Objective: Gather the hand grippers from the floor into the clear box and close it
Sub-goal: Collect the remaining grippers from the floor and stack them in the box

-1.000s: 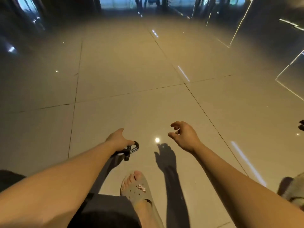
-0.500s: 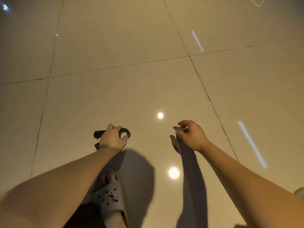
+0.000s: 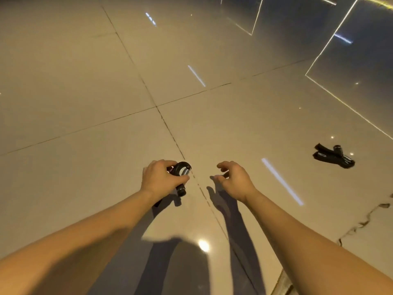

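My left hand (image 3: 159, 179) grips a black hand gripper (image 3: 180, 173) with a silver spring, held above the beige tiled floor; part of its handles is hidden behind my fingers. My right hand (image 3: 231, 179) hovers beside it, fingers loosely curled, holding nothing. Two more black hand grippers (image 3: 332, 156) lie together on the floor at the right, well beyond my right hand. The clear box is not in view.
Glossy beige floor tiles (image 3: 85, 167) with dark grout lines fill the view. A crack (image 3: 365, 220) runs through the tile at the lower right. Dark reflective panels with bright edges (image 3: 344, 60) stand at the upper right.
The view has swung to the right, bringing the grippers on the floor into sight. My left hand still holds its gripper, now turned with a handle pointing down. The sandalled foot has left view.
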Demonstrator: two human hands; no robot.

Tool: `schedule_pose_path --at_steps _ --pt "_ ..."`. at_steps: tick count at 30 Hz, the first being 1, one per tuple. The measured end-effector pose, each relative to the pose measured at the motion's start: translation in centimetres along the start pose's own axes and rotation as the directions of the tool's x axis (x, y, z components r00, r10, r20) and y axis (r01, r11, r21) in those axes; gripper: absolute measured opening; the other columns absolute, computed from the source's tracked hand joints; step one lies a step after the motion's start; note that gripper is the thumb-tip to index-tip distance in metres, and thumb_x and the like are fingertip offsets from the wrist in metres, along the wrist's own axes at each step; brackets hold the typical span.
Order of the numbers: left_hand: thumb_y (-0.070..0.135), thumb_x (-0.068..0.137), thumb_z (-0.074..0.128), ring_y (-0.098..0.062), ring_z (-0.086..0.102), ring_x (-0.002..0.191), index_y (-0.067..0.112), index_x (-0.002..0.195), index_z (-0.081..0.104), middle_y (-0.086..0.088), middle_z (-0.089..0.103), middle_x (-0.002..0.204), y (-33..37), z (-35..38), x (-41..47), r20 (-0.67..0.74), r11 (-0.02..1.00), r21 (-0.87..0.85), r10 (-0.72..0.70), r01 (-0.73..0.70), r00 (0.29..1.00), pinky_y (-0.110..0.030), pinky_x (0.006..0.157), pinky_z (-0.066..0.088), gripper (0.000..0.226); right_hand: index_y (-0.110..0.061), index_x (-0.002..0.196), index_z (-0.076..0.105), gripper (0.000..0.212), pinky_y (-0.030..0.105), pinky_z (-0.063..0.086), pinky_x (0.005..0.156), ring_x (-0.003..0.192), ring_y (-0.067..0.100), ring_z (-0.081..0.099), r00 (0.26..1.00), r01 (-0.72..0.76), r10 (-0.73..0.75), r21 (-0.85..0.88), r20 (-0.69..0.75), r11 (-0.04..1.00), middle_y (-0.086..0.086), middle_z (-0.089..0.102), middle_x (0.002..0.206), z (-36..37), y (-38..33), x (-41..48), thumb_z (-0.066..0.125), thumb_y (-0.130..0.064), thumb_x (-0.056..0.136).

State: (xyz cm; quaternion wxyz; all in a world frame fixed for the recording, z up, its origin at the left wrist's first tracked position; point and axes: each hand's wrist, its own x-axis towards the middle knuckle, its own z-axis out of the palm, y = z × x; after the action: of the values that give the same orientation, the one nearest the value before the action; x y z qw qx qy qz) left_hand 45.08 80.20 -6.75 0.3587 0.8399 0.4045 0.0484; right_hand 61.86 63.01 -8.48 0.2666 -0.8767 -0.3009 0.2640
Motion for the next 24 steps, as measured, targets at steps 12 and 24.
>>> schedule_pose_path --at_steps 12,24 --pt "0.041 0.072 0.086 -0.017 0.072 0.078 0.028 0.093 0.079 0.001 0.075 0.087 17.9 11.9 8.0 0.263 0.873 -0.458 -0.049 0.169 0.964 -0.03 0.067 0.053 0.026 -0.011 0.148 0.039 0.059 0.051 0.048 0.099 0.129 0.041 0.046 0.936 -0.34 0.28 -0.342 -0.215 0.876 0.018 0.044 0.144 -19.0 21.3 9.4 0.059 -0.032 0.097" --pt "0.021 0.079 0.081 -0.019 0.069 0.059 0.01 0.09 0.078 -0.01 0.074 0.069 19.4 16.4 12.4 0.428 0.855 -0.432 -0.085 0.286 0.9 -0.026 0.061 0.055 0.016 -0.02 0.137 0.049 0.07 0.049 0.042 0.101 0.124 0.033 0.049 0.923 -0.378 0.343 -0.579 -0.175 0.723 0.007 0.057 0.128 -23.2 31.0 13.6 0.075 -0.053 0.081"
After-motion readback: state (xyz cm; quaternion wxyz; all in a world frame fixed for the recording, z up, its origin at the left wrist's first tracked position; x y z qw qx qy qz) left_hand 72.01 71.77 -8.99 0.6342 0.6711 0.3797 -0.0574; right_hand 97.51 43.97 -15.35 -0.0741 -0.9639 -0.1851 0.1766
